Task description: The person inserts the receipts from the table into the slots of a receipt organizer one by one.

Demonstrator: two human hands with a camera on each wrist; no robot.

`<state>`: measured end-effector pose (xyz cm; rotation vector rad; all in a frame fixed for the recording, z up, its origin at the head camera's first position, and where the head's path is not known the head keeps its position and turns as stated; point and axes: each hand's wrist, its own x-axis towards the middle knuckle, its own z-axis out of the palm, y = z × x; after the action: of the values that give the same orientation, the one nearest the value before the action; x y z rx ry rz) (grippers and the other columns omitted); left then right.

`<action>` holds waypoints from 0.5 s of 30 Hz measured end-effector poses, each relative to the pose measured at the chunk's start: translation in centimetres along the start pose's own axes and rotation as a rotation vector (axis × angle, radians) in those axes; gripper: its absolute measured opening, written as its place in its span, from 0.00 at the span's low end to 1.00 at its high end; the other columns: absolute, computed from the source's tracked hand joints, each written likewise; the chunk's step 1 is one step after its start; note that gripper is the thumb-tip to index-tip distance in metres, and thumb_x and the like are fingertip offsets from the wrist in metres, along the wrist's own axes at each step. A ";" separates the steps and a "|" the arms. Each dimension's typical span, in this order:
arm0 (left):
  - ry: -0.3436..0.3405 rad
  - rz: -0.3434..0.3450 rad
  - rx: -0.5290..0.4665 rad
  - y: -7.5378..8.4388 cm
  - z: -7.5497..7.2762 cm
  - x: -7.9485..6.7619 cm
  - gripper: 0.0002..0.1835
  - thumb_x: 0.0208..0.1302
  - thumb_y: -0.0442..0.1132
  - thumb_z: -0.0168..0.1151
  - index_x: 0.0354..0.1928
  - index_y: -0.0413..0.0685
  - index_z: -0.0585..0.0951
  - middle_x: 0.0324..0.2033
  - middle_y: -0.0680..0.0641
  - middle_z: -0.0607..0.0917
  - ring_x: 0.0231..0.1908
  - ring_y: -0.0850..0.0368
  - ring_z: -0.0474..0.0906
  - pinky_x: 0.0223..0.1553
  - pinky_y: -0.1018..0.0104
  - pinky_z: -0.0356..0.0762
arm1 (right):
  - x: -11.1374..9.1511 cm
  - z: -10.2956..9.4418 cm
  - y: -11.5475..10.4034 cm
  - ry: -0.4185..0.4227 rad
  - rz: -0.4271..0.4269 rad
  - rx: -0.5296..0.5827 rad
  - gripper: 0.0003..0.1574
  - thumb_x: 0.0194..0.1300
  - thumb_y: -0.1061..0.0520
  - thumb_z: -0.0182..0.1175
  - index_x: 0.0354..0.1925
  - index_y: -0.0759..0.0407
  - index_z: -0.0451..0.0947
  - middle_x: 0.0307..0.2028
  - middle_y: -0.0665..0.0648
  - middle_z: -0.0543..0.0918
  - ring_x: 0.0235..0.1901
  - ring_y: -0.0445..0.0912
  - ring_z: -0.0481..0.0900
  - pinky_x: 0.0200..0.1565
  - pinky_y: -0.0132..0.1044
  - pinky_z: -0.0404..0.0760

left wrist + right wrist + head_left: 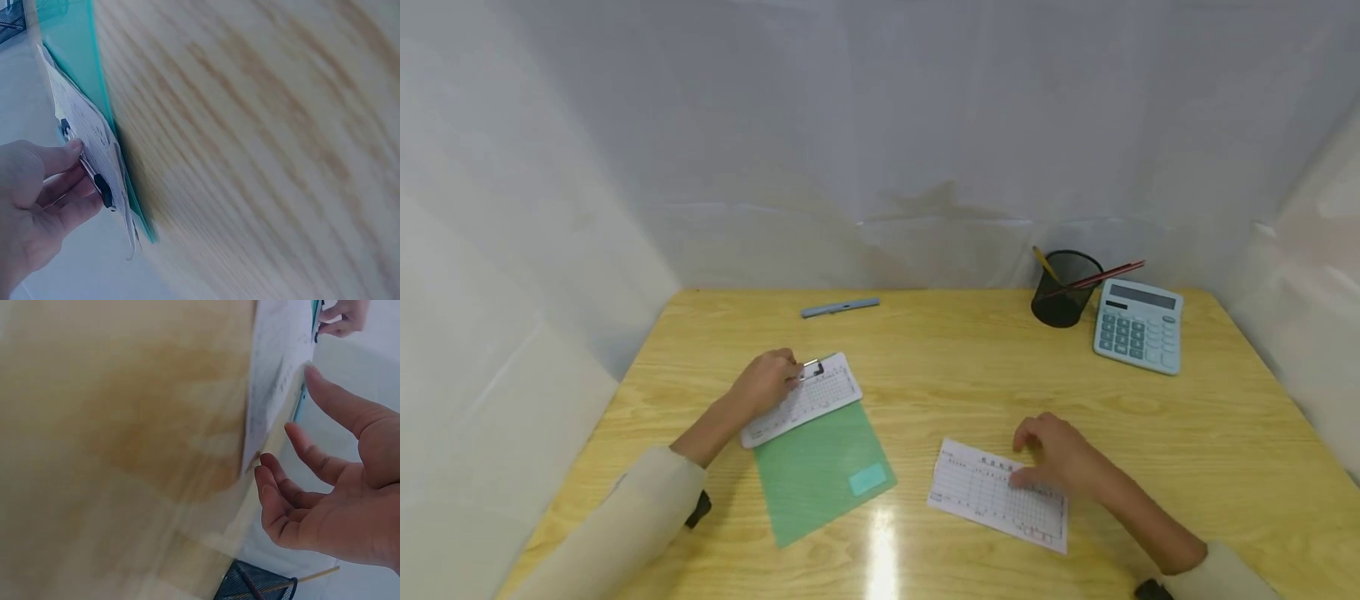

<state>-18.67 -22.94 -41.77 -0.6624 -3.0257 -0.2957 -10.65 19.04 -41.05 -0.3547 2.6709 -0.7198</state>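
Note:
A stack of printed forms with a metal clip (810, 369) with black ends lies over the upper part of a green translucent folder (820, 475). My left hand (766, 382) pinches that clip between thumb and fingers, as the left wrist view also shows at the clip's wire (87, 164). A loose printed form (985, 496) lies on the table to the right of the folder. Over its right part is my right hand (1060, 458), thumb and fingers spread apart with nothing between them. In the right wrist view the fingers (275, 512) are bent near the form's edge.
A slim blue pen-like item (840, 307) lies near the table's back edge. At the back right stands a black mesh pen cup (1060, 304) with pencils leaning out, beside a light blue calculator (1138, 325). A pale blue label (868, 480) is on the folder. White sheeting surrounds the table.

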 end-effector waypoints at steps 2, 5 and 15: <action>-0.006 -0.002 -0.001 0.0 0.0 0.0 0.11 0.60 0.31 0.63 0.44 0.35 0.83 0.37 0.40 0.83 0.39 0.47 0.81 0.41 0.59 0.84 | -1.0 0.1 0.6 -0.022 0.011 0.003 0.26 0.42 0.46 0.76 0.37 0.52 0.76 0.42 0.54 0.75 0.44 0.47 0.73 0.49 0.47 0.77; -0.004 -0.001 -0.002 -0.1 0.0 0.0 0.11 0.60 0.30 0.62 0.44 0.34 0.83 0.37 0.40 0.83 0.38 0.47 0.81 0.40 0.60 0.84 | -2.0 0.3 1.2 -0.036 0.004 -0.001 0.27 0.39 0.44 0.76 0.36 0.51 0.76 0.42 0.53 0.75 0.44 0.47 0.72 0.49 0.48 0.77; -0.004 -0.013 -0.013 0.0 0.1 0.0 0.11 0.61 0.31 0.62 0.44 0.34 0.83 0.37 0.39 0.83 0.38 0.47 0.81 0.40 0.60 0.84 | -4.0 1.4 0.9 0.032 0.047 -0.045 0.31 0.34 0.51 0.79 0.37 0.49 0.74 0.40 0.50 0.75 0.44 0.48 0.71 0.49 0.47 0.76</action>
<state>-18.66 -22.96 -41.88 -0.6447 -3.0355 -0.3152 -6.56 20.47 -41.60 -0.2935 2.7193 -0.6571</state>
